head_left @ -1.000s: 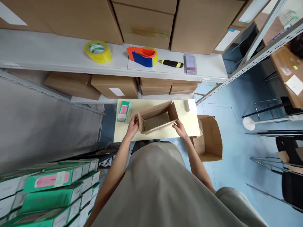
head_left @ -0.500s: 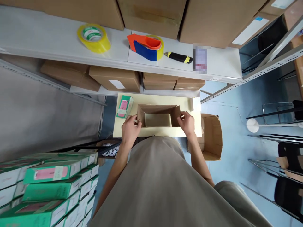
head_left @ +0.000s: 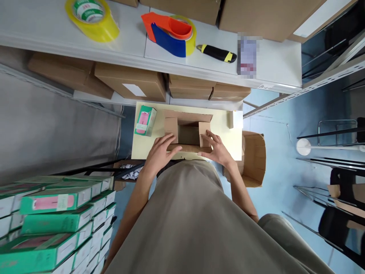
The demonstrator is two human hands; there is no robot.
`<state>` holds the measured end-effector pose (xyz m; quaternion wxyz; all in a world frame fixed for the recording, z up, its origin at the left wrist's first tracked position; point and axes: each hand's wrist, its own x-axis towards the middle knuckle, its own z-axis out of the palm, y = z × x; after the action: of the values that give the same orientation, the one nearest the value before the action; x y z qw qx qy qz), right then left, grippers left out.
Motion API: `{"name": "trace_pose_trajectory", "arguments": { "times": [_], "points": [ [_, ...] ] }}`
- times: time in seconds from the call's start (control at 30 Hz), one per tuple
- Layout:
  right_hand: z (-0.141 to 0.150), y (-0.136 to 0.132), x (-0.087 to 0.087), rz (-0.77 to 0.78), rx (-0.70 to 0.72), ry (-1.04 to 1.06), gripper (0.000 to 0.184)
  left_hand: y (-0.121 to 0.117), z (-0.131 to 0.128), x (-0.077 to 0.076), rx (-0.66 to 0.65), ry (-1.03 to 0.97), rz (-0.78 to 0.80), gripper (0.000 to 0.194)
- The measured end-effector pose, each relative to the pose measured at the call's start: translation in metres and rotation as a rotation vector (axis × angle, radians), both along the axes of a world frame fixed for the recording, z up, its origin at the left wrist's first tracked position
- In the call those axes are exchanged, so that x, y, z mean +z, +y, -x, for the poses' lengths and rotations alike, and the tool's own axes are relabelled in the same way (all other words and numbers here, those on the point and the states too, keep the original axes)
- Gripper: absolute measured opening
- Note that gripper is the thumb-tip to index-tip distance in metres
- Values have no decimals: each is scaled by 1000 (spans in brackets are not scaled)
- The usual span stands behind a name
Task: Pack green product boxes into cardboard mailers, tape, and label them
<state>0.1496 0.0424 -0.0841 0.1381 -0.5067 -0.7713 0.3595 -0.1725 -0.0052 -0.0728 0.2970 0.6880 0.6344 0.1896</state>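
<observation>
2 end flaps (head_left: 171,126) folded inward, hands (head_left: 159,153) closer

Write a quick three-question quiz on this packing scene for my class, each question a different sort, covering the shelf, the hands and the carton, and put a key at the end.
1. Multiple choice: on the shelf, what lies just right of the tape dispenser?
a) tape roll
b) cutter
c) green box

2. True or false: the left hand and the right hand are both at the carton.

3. Fill in the blank: the carton's left flap and right flap are folded ____, over its opening.

Key: 1. b; 2. true; 3. inward.
</observation>
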Motion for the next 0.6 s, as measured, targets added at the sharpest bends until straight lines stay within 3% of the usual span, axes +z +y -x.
{"name": "trace_pose_trajectory", "arguments": {
  "times": [0.07, 0.17, 0.27, 0.4, 0.5, 0.6],
  "points": [
    [-8, 1, -1, 24, 62, 24, 90, -5, 2, -7, -22, 9, 6, 62],
    [-11, 6, -7, 7, 27, 68, 74, -8, 3, -18, 10, -21, 17, 59],
    [-6, 14, -19, -19, -178, 66, 59, -4, 2, -27, 152, -50, 29, 59],
    [4, 24, -29, -5, -442, 33, 81, 9, 2, -32, 316, -75, -36, 99],
    [4, 28, -28, -14, -409, 68, 91, 19, 3, -31, 201, -72, -107, 104],
    [-1, 27, -25, -45, -302, 56, 71, 23, 4, -32, 82, -75, -96, 78]
  ]
}}
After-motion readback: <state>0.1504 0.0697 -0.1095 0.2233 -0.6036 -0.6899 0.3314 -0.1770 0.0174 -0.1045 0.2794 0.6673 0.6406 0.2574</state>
